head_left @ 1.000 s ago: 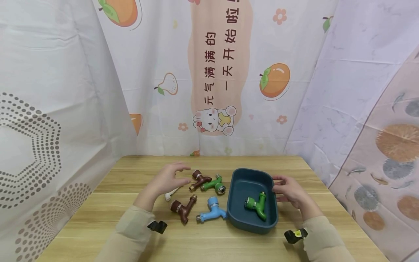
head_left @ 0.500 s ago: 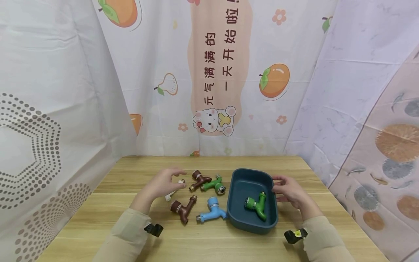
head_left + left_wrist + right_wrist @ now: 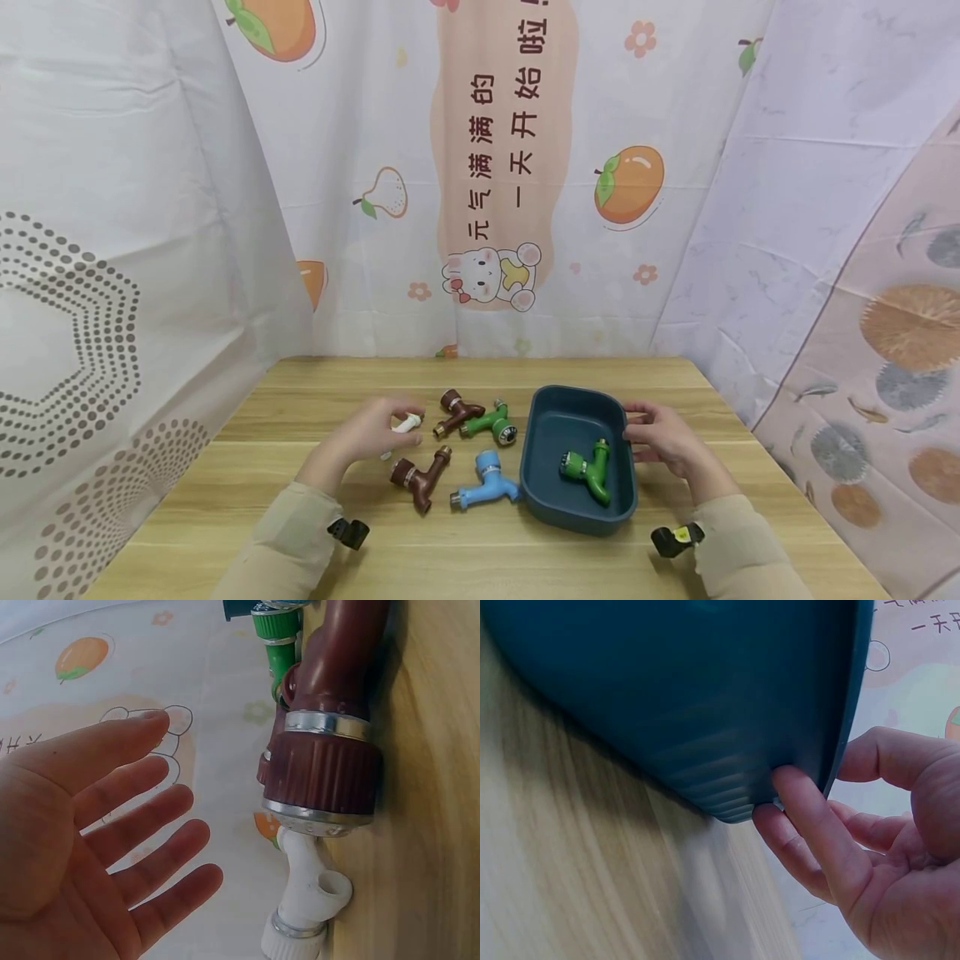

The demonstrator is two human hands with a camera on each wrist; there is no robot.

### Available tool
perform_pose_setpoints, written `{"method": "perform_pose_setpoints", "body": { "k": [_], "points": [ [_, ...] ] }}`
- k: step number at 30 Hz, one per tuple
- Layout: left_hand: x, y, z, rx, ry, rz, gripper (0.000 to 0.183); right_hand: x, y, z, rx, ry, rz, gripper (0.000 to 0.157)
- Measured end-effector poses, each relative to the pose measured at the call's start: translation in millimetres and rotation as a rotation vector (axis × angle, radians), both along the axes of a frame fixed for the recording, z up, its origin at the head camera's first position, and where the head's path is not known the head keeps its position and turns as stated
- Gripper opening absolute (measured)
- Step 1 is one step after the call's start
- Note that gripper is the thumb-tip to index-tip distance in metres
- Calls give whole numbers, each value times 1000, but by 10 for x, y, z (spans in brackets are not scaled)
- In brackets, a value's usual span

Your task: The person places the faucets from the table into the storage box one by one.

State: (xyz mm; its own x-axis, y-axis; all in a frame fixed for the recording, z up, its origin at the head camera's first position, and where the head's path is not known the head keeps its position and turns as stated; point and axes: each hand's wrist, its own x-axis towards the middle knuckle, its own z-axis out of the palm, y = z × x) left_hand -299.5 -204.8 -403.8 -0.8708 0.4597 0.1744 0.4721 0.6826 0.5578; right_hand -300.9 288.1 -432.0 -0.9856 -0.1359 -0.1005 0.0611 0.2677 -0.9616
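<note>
My left hand (image 3: 367, 429) hovers over a white tap (image 3: 407, 423) at the left of the group. In the left wrist view its fingers are spread and apart from the white tap (image 3: 306, 889), though from the head the hand partly covers it. A dark brown tap (image 3: 423, 482) lies just nearer to me. My right hand (image 3: 663, 435) holds the right wall of a dark blue plastic basin (image 3: 577, 518); in the right wrist view the fingers lie against the outer wall and the thumb is at the rim. Inside the basin lies a green tap (image 3: 596, 473).
Between left hand and basin lie another brown tap (image 3: 459, 411), a second green tap (image 3: 495, 423) and a light blue tap (image 3: 487, 483), which lies close against the basin. Printed curtains (image 3: 360, 275) hang behind the wooden table (image 3: 465, 567).
My left hand has drawn back slightly and lowered over the white tap, more of which was visible half a second ago. The right hand and basin have stayed still.
</note>
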Motion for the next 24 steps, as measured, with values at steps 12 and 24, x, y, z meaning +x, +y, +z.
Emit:
{"method": "perform_pose_setpoints", "body": {
  "k": [12,24],
  "points": [
    [-39,-68,-124,-24,-101,-21,45,-5,-1,7,-5,3,4,64],
    [-50,-85,-215,-11,-148,-51,45,1,-1,2,-6,-3,5,63]
  ]
}}
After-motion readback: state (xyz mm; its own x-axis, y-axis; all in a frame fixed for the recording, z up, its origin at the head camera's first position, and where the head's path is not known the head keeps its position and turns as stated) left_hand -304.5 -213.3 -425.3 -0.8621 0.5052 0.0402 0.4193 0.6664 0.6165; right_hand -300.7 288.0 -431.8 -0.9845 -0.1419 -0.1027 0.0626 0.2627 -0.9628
